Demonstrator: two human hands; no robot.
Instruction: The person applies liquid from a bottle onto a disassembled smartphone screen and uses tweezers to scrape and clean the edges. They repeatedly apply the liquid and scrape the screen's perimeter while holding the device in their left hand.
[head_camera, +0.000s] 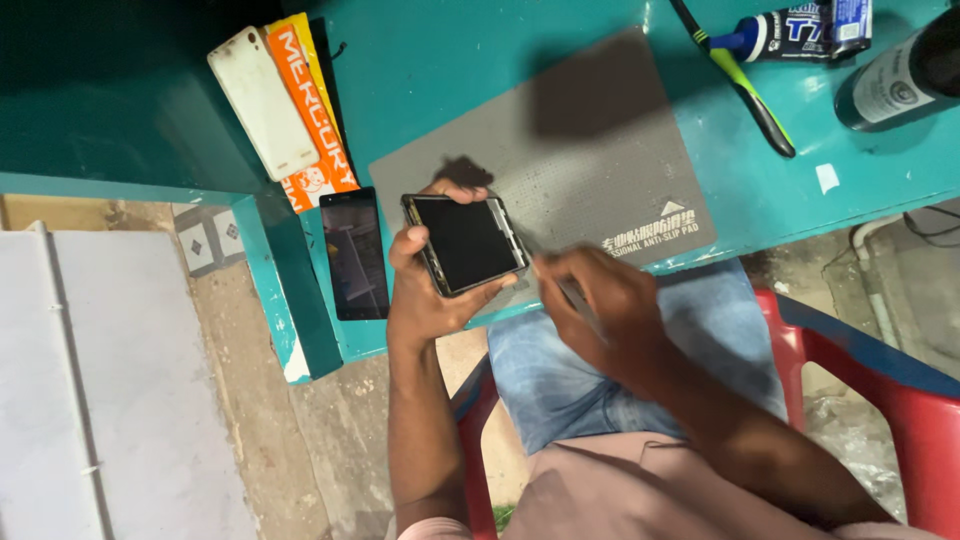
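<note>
My left hand (425, 290) grips a black smartphone (467, 242) by its edges, screen side up, just above the near edge of the teal table (480, 60). My right hand (600, 305) is blurred and pinches a thin metal tool (572, 292) whose tip sits at the phone's right edge. The phone's screen panel looks slightly lifted from its frame.
A grey anti-slip mat (590, 150) lies on the table. A dark glass panel (355, 255) rests left of the phone. A white phone case (262, 100) and an orange packet (318, 110) lie at back left. A glue tube (800, 28), a green-black tool (745, 90) and a dark bottle (900, 75) sit at back right. I sit on a red chair (900, 400).
</note>
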